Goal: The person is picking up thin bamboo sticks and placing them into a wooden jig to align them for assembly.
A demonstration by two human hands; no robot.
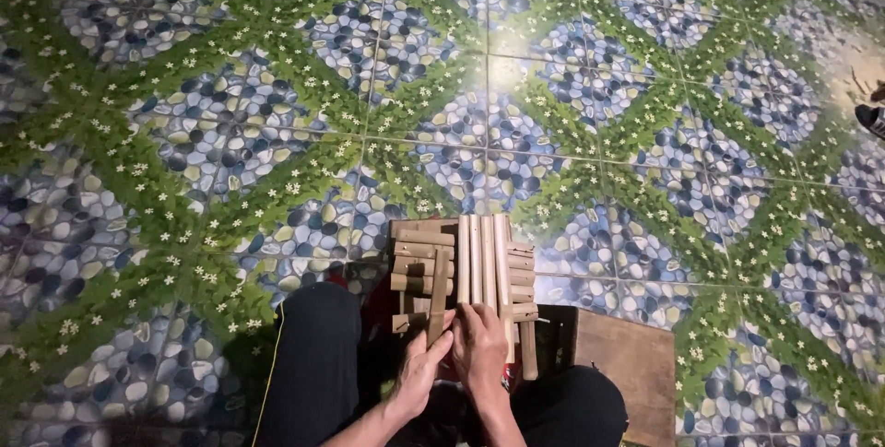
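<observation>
Both forearms rise from the lower edge and converge at centre. Left hand (419,369): palm turned inward, fingers curled in a closed grip. Right hand (479,346): back facing up, fingers bent forward and pressed down, touching the left.

Colours and patterns, head view: tan wood over patterned blue-and-green tile.

I note the floor tiles (590,88) print diamonds of blue, grey and cream pebbles, framed by crossing green bands dotted with small white flowers. The bamboo-slat piece (466,267) is pale tan, with some slats a darker brown. I see black trousers (313,364) on both knees. The board (627,364) at right is plain mid-brown. A dark shoe (871,118) shows at the right edge.
</observation>
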